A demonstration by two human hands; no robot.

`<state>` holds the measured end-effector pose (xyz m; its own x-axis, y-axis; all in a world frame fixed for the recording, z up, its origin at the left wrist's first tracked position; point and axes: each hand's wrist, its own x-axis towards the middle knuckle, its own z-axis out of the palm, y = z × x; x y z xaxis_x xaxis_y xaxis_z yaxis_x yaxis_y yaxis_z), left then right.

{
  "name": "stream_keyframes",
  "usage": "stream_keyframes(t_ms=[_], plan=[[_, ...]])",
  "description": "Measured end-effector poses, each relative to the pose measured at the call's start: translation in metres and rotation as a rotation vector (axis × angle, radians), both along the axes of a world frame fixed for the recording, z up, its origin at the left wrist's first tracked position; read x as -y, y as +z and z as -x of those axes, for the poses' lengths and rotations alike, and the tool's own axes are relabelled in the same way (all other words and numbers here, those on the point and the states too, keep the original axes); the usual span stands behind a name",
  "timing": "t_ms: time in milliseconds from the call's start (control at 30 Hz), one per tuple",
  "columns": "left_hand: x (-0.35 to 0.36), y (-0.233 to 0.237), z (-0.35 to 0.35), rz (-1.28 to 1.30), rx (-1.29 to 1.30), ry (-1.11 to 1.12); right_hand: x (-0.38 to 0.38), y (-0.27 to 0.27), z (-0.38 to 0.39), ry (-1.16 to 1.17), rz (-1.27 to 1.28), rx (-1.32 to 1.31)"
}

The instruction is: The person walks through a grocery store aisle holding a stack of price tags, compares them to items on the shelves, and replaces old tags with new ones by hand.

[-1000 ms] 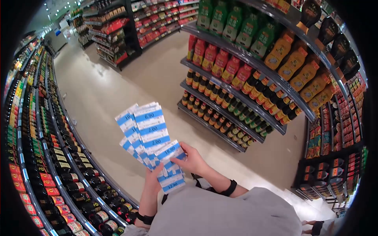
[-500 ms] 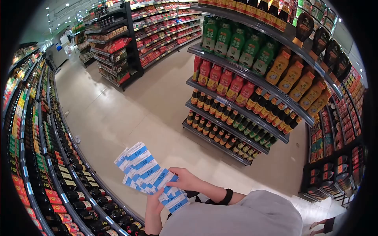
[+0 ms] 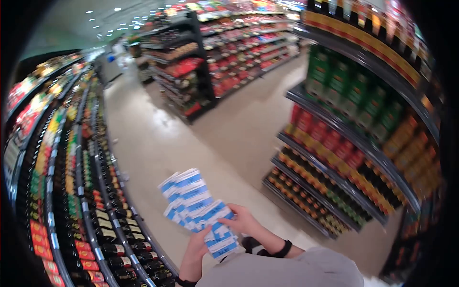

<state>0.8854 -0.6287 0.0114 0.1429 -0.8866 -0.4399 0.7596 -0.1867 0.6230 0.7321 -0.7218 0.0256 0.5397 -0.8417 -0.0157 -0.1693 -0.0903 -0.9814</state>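
A fanned stack of blue-and-white price tags point(image 3: 192, 197) is spread out in front of my body, blurred so that most printed figures cannot be read. My left hand point(image 3: 197, 245) grips the stack from below, its thumb pressed on the tags. On the other side, my right hand point(image 3: 242, 220) pinches the right edge of the tags between thumb and fingers. Several tags overlap, some pointing up and away and some hanging down towards my grey shirt point(image 3: 287, 270).
Along the left runs a long curved shelf point(image 3: 79, 191) of dark bottles and boxes. To the right stands a shelf unit point(image 3: 330, 124) with green, red and yellow bottles. Tiled floor point(image 3: 148, 138) runs between them towards another shelf unit point(image 3: 184, 71) further back.
My view has turned left, so the shelves appear shifted to the right and are blurred. Both hands still hold the price tags, which sit slightly further right in view.
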Motion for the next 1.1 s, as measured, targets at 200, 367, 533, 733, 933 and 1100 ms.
stream_keyframes(t_ms=[200,367,533,733,933,1100], plan=[[0.087,0.027,-0.024,0.081,0.171,-0.048,0.083,0.009,-0.031,0.001,0.023,0.256],[0.122,0.023,-0.046,0.096,0.186,0.045,0.128,0.021,-0.05,0.067,0.032,0.061],[0.159,0.019,-0.108,0.134,0.147,0.093,0.177,0.019,-0.111,0.043,-0.049,0.211],[0.22,-0.006,-0.207,0.078,0.164,0.291,0.246,0.029,-0.224,0.059,0.182,0.005],[0.274,0.011,-0.312,0.098,0.174,0.315,0.324,0.086,-0.304,0.253,-0.324,0.464],[0.306,0.013,-0.351,0.075,0.14,0.174,0.363,0.105,-0.326,0.83,-0.482,0.749]])
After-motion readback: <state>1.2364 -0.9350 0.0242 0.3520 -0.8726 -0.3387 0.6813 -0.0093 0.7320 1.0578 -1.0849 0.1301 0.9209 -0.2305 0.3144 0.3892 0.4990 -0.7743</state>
